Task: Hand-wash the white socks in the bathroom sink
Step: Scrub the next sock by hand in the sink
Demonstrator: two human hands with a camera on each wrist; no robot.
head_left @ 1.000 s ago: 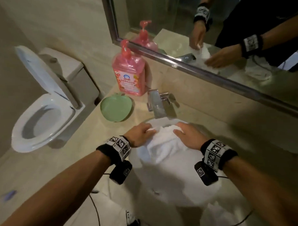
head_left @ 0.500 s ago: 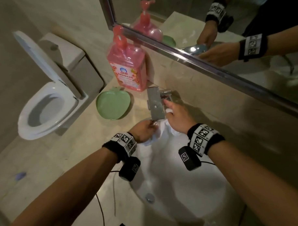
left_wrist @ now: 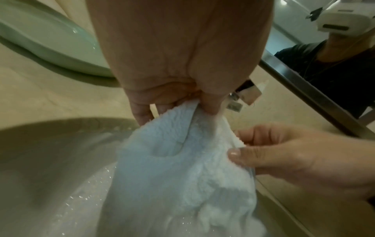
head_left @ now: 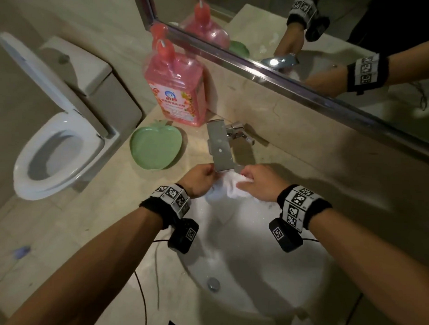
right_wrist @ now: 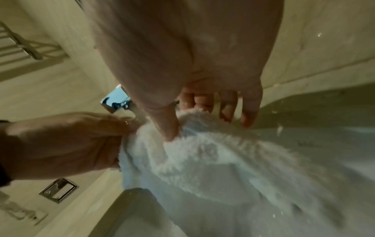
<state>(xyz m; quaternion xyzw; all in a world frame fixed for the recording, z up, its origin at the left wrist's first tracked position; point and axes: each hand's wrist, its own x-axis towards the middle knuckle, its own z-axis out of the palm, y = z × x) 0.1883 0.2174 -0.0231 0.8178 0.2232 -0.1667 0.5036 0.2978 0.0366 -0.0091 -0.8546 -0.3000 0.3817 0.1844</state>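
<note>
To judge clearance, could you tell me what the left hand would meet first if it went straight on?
Probably the faucet: the left hand, gripping the white sock, points at its spout tip, though depth is unclear.

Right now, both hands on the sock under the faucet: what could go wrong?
1. The left hand only pinches the white sock by its edge; wet, it may slip into the sink.
2. The knuckles sit close under the faucet and could bump it.
3. Splashes may reach the wrist cameras.

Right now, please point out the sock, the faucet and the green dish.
sock (left_wrist: 182, 160), left wrist view, fluffy middle.
faucet (head_left: 220, 147), head view, flat spout top.
green dish (head_left: 144, 138), head view, rim.
</note>
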